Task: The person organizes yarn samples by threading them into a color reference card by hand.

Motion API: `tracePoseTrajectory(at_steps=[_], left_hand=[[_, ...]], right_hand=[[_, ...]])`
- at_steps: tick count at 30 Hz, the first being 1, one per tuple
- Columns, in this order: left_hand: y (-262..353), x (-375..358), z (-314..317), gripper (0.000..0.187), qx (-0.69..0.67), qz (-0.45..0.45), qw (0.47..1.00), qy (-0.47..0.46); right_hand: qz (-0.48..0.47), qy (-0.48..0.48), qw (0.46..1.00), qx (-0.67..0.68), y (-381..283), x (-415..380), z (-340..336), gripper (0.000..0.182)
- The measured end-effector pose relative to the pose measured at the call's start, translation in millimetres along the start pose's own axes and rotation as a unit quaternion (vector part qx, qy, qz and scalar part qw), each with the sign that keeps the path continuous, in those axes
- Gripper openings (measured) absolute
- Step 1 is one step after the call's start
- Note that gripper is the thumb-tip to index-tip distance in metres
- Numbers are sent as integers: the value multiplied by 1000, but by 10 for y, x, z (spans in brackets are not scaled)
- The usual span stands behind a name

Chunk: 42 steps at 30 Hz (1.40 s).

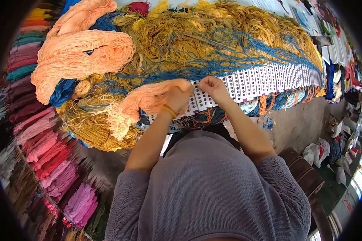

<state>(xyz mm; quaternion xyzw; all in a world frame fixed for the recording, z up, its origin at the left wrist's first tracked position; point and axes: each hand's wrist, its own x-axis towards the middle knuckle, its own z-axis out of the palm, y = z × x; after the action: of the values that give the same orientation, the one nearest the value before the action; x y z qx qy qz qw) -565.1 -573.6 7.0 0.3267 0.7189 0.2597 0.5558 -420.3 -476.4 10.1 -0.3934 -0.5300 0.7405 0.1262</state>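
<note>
My left hand (179, 100), with a yellow band at the wrist, is at the right end of a peach yarn skein (145, 98). Its fingers are closed at the yarn, partly hidden and blurred. Just to the right, my right hand (215, 89) is pinched above a row of white strips with dark holes (253, 82). Whatever lies between those fingertips is too small to make out. Blue strands (177, 75) run along the far side of the strips. Orange and pale blue yarn ends (265, 103) hang along the near side.
Tangled mustard yarn (169, 36) covers the work surface behind my hands. A large peach skein (84, 56) lies at the left. Coloured skeins (48, 148) line a rack on the far left. A brown seat (299, 170) and plastic bags (315, 152) are at the right.
</note>
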Motion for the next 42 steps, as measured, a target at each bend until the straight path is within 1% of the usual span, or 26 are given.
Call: tracePoseTrajectory(at_steps=[1, 3, 4, 5, 7, 8, 9, 10, 12, 13, 14, 15, 16, 17, 18, 19, 20, 23, 25, 26, 28, 30, 32, 36, 38, 42], left_hand=[[-103, -66, -224, 15, -69, 40, 997, 15], [-365, -243, -814, 18, -205, 118, 970, 51], [-437, -326, -1027, 20, -270, 157, 948, 69], [14, -771, -1294, 21, -328, 202, 918, 97], [-113, -1105, -1973, 28, -401, 218, 853, 254], [-363, -1301, -2344, 33, -415, 185, 833, 316], [-233, -1495, -2460, 30, -405, 150, 787, 441], [-758, -1602, -2921, 24, -286, 77, 772, 563], [-479, -1688, -2860, 18, -212, 83, 771, 594], [-239, -1676, -2694, 17, -152, 75, 808, 564], [-159, -1650, -2560, 17, -97, 64, 866, 487], [-47, -1527, -2352, 19, -189, 52, 887, 418], [139, -1481, -2056, 21, -170, -75, 911, 367], [63, -1288, -1813, 23, -290, 2, 921, 260], [-48, -1070, -1575, 28, -254, 44, 946, 197], [281, -1147, -1378, 32, -316, -36, 948, 37], [255, -952, -1126, 35, -408, -29, 911, -45], [612, -845, -697, 40, -483, 55, 869, -96], [738, -872, -672, 45, -547, 68, 827, -111], [742, -884, -679, 45, -547, 71, 827, -111], [734, -909, -690, 48, -577, 77, 805, -120], [674, -888, -654, 49, -582, 66, 803, -109], [631, -842, -597, 54, -570, 104, 804, -133], [678, -902, -556, 51, -564, 101, 805, -154], [670, -914, -536, 40, -505, 98, 853, -90], [630, -937, -501, 32, -497, 113, 858, -52]], right_hand=[[21, 20, 997, -65, -23, -9, -8, 8], [-91, 70, 969, -217, -17, -30, 38, 12], [-140, 57, 938, -310, -68, -72, 47, 11], [-150, 47, 902, -403, -115, -111, 56, 10], [-158, 15, 806, -571, -108, -117, 1, 10], [-174, 13, 767, -618, -85, -90, -55, 8], [-189, 11, 724, -663, -87, -53, -99, 7], [-201, 23, 701, -683, -139, -5, -118, 14], [-232, 20, 667, -708, -348, 198, -178, 29], [-258, 29, 636, -726, -499, 333, -200, 36], [-285, 38, 604, -743, -675, 486, -213, 43], [-308, 64, 597, -738, -861, 650, -222, 45], [-332, 90, 590, -731, -1059, 796, -215, 47], [-298, 95, 596, -740, -1288, 926, -176, 47], [-263, 100, 601, -748, -1506, 993, -122, 48], [-277, 115, 592, -748, -1676, 986, -84, 44], [-291, 131, 583, -747, -1828, 970, -51, 41], [-420, 176, 706, -542, -1863, 655, 130, 22], [-305, 96, 868, -381, -1616, 314, 328, 13], [-227, 36, 922, -312, -1491, 106, 419, 11], [-119, -32, 986, -113, -1026, -88, 570, 16], [-39, -71, 995, 61, -1122, -358, 795, 15], [-29, -43, 999, 15, -1011, -383, 833, 14], [-34, -30, 999, -12, -968, -419, 817, 14], [-42, -30, 999, -1, -941, -438, 813, 15], [-55, -30, 998, -3, -911, -501, 812, 13]])
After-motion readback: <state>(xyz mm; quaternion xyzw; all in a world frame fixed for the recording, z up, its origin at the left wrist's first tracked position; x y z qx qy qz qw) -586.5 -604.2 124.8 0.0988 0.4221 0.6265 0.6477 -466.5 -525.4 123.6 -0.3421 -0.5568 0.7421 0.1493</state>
